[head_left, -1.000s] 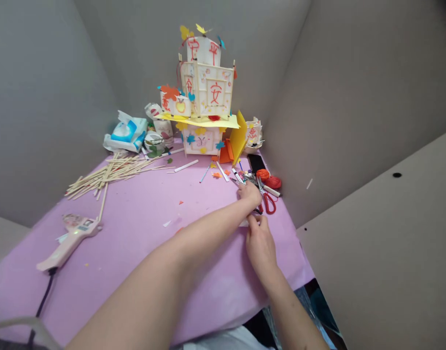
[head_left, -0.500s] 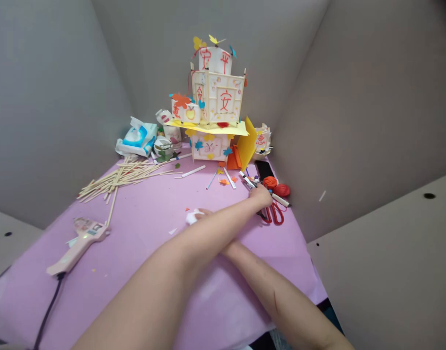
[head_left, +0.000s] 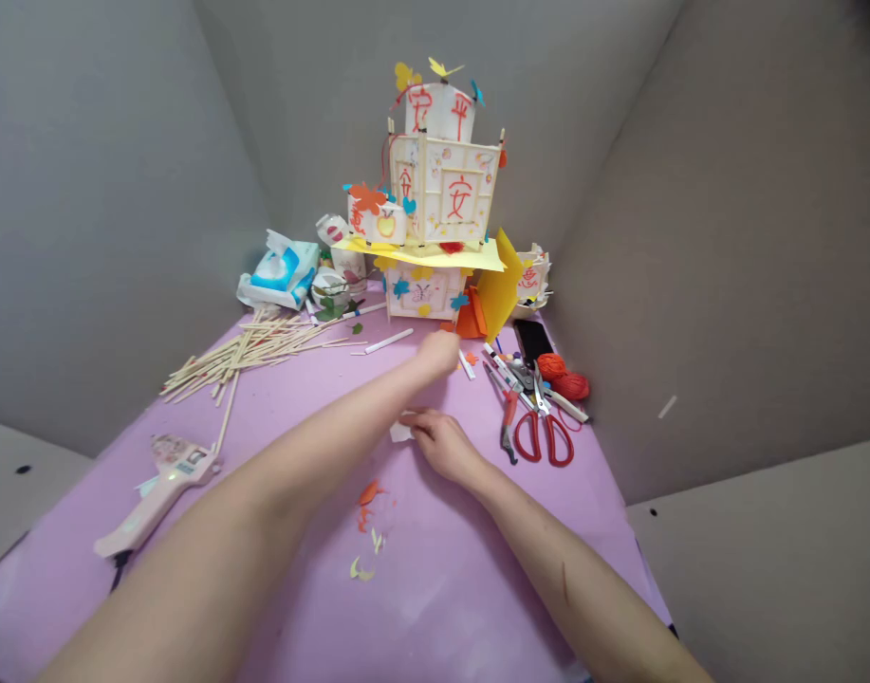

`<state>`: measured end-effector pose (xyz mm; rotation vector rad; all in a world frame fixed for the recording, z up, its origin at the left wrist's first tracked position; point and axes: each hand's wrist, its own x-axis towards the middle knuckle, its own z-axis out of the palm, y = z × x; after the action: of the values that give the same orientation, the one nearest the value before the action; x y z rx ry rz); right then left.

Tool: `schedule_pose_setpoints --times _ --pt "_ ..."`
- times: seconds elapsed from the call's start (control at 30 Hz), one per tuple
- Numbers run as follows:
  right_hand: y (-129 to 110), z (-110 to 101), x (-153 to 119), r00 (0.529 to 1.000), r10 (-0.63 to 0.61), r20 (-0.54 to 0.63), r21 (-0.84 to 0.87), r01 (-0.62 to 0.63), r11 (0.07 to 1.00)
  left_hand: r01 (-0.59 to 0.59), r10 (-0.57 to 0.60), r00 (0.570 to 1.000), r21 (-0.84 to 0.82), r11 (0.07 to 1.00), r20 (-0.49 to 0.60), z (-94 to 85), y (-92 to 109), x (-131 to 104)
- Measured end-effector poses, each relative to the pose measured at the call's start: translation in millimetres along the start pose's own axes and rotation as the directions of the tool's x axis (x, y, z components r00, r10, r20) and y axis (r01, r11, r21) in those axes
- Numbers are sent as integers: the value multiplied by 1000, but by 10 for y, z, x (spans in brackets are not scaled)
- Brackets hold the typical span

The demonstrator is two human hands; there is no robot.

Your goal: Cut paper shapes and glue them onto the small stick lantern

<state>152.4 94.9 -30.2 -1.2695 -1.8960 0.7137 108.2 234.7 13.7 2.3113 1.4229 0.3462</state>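
My left hand [head_left: 439, 352] reaches across to the foot of the tiered paper-and-stick lantern house [head_left: 424, 289]. Its fingers are curled, and whatever may be in them is hidden. Just nearer to me, my right hand [head_left: 445, 444] has its fingers closed on a small crumpled piece of white paper [head_left: 400, 432], low over the table. A white marker [head_left: 467, 365] lies right beside my left hand, with orange paper cut-outs [head_left: 472, 359] next to it.
To the right lie red-handled scissors [head_left: 545, 432], pliers [head_left: 509, 422], red yarn balls [head_left: 566, 381] and a phone [head_left: 532, 340]. At left are a pink glue gun [head_left: 160, 493], wooden sticks [head_left: 246, 356] and a wipes pack [head_left: 282, 275]. Paper scraps [head_left: 367, 503] lie in front.
My left hand has left the scissors and tools on the right and moved left to the lantern's base. My arms no longer cross, so the right hand and the front scraps now show.
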Motion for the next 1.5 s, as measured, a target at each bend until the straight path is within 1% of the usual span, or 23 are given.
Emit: schedule_pose_setpoints --times 0.03,0.1,0.17,0.23,0.33,0.43,0.47,0.5,0.6,0.63,0.67,0.73,0.77,0.83,0.87,0.93,1.03,1.23,1.3,1.37,1.4,1.47,1.5 --pt "28 -3 15 1000 -13 -8 20 13 1000 -22 22 1000 42 999 13 -67 -114 46" --pt "88 2 42 999 -23 -49 39 25 999 -103 100 994 100 990 34 -108 -287 66" --pt "146 24 56 996 -21 -83 34 24 999 -199 193 979 131 971 60 -52 -375 39" --pt "192 53 55 996 -37 -80 27 39 999 -269 261 963 146 952 73 44 -398 27" --pt "231 83 40 995 -43 -87 43 47 998 -297 292 955 159 942 52 147 -369 85" --pt "228 79 28 995 -43 -95 48 48 998 -250 257 966 168 954 -21 158 -270 210" --pt "221 73 25 995 -49 -91 41 52 998 -237 247 968 146 961 -54 142 -220 260" --pt "212 65 23 995 -55 -83 35 59 998 -250 257 964 100 963 -69 117 -168 312" --pt "197 50 18 996 -64 -61 32 66 997 -362 360 932 -103 926 -34 -19 -60 457" --pt "198 50 17 996 -63 -60 35 65 997 -364 364 931 -131 922 -26 -79 -60 492" --pt "203 53 17 996 -61 -64 37 64 997 -323 322 946 -114 939 -34 -137 -83 514" --pt "218 62 16 995 -65 -73 38 68 997 -187 187 981 -5 982 -59 -227 -181 511" --pt "225 67 16 995 -70 -72 36 73 997 -144 145 989 50 988 -23 -247 -242 486" --pt "235 74 17 995 -79 -67 28 81 996 -116 113 993 86 990 34 -230 -355 409" --pt "238 75 17 995 -82 -63 23 83 996 -107 104 994 91 990 45 -199 -397 368" --pt "240 73 17 995 -85 -55 16 86 996 -72 71 997 98 993 18 -117 -447 296" --pt "236 66 16 994 -94 -49 13 95 995 -1 7 999 125 992 -49 -5 -450 220" --pt "209 45 19 995 -94 -28 -5 94 996 32 -23 998 165 986 -52 176 -333 105" --pt "212 43 19 994 -107 -27 -9 107 994 47 -38 997 154 987 -63 199 -298 96" --pt "227 48 17 992 -122 -40 -12 121 993 66 -58 996 122 990 -68 154 -298 91" --pt "237 54 14 991 -125 -48 -13 125 992 79 -72 995 101 992 -68 99 -321 83" --pt "259 68 8 990 -127 -61 -13 127 992 110 -106 992 56 992 -72 -72 -429 39" --pt "268 75 5 990 -127 -64 -11 126 992 129 -126 988 31 991 -84 -181 -519 1"
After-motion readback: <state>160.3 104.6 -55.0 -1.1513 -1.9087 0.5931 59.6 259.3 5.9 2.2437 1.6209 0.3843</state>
